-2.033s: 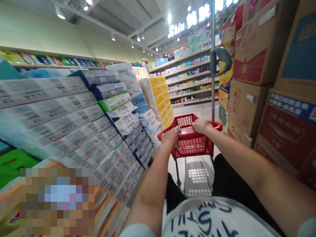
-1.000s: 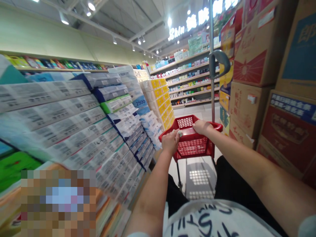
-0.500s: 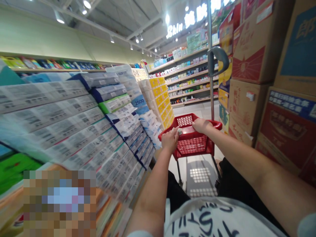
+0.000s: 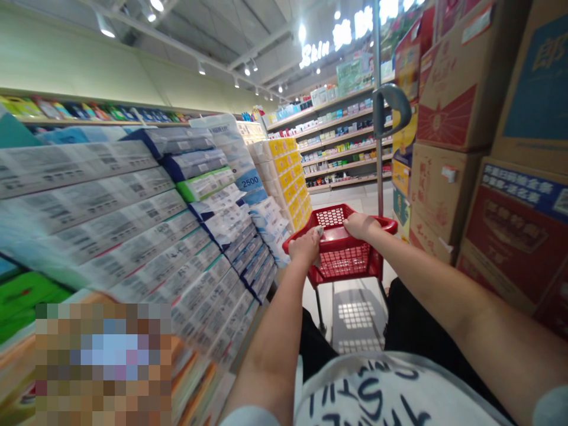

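A red plastic shopping cart (image 4: 344,264) on dark legs stands in front of me, its lattice basket throwing a grid shadow on the floor. Both arms stretch forward to its near rim. My left hand (image 4: 306,244) is closed over the rim's left part, with something small and pale by the thumb that I cannot make out. Farther right, my right hand (image 4: 360,226) is wrapped round the same rim. A metal pole with a grey loop handle (image 4: 393,111) rises at the cart's right side.
Stacked tissue packs (image 4: 195,236) line the left side, with yellow-and-white packs (image 4: 286,177) beyond. Cardboard cartons (image 4: 448,195) are piled close on the right. Ahead, shelves (image 4: 346,133) of small goods cross the aisle's end. A blurred-out patch covers the lower left.
The cart and both hands have shifted very slightly left in view. Both hands keep their hold on the rim, and the surroundings look nearly the same.
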A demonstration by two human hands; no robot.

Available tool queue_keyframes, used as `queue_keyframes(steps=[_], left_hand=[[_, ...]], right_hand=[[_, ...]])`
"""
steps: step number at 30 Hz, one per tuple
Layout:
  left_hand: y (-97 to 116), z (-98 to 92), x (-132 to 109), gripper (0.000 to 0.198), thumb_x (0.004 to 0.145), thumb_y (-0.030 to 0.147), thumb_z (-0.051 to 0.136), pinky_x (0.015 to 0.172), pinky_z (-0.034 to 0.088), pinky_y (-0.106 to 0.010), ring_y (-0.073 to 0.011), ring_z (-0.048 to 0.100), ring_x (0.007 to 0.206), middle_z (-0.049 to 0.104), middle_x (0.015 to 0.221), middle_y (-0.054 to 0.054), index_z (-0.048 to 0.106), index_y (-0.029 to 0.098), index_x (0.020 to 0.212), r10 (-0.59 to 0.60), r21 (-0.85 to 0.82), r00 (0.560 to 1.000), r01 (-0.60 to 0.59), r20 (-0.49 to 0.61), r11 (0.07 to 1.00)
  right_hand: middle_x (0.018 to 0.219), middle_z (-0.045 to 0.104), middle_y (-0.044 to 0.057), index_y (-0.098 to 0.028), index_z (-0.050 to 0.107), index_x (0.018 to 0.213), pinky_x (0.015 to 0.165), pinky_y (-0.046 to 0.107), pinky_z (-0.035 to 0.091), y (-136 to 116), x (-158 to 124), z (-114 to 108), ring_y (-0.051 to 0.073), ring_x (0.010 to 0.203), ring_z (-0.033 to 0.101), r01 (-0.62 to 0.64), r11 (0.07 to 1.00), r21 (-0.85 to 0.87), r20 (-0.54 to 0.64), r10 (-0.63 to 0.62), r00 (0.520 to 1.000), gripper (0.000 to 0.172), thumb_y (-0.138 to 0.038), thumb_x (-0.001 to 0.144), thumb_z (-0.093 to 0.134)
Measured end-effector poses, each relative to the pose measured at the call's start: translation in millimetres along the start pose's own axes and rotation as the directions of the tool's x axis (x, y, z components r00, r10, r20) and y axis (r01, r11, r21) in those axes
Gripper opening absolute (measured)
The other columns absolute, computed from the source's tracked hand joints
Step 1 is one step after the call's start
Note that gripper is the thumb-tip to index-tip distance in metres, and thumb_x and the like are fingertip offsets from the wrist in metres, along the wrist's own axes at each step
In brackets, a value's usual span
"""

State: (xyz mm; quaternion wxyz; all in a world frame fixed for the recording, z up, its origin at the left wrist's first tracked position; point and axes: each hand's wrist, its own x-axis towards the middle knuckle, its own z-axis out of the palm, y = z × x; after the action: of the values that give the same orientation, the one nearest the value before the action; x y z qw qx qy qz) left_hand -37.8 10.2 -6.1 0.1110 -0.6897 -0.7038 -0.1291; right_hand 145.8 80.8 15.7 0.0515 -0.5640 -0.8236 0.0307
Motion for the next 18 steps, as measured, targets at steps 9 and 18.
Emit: queue_keyframes(steps=[9, 18], left_hand=[[-5.7, 3.7, -17.6, 0.043, 0.096, 0.039, 0.024, 0.092, 0.037, -0.031, -0.0169, 0.055, 0.107, 0.058, 0.125, -0.004, 0.042, 0.03, 0.135, 0.084, -0.054, 0.982, -0.095, -0.166, 0.994], [-5.9, -4.0, 5.7, 0.055, 0.094, 0.051, 0.014, 0.082, 0.043, -0.037, -0.0232, 0.063, 0.093, 0.067, 0.102, -0.008, 0.055, 0.025, 0.119, -0.044, 0.048, 0.994, 0.04, 0.097, 0.998]], right_hand=[[0.11, 0.061, 0.023, -0.007, 0.063, 0.11, 0.08, 0.042, 0.048, 0.6, 2.7, 1.2, 0.03, 0.099, 0.06, 0.078, 0.991, -0.106, -0.007, -0.079, 0.997, 0.037, -0.021, 0.089, 0.036], [0.11, 0.062, 0.022, -0.007, 0.064, 0.107, 0.079, 0.039, 0.049, -4.2, 2.7, 1.1, 0.029, 0.096, 0.061, 0.061, 0.997, -0.056, -0.002, -0.061, 0.998, 0.037, -0.023, 0.089, 0.035]])
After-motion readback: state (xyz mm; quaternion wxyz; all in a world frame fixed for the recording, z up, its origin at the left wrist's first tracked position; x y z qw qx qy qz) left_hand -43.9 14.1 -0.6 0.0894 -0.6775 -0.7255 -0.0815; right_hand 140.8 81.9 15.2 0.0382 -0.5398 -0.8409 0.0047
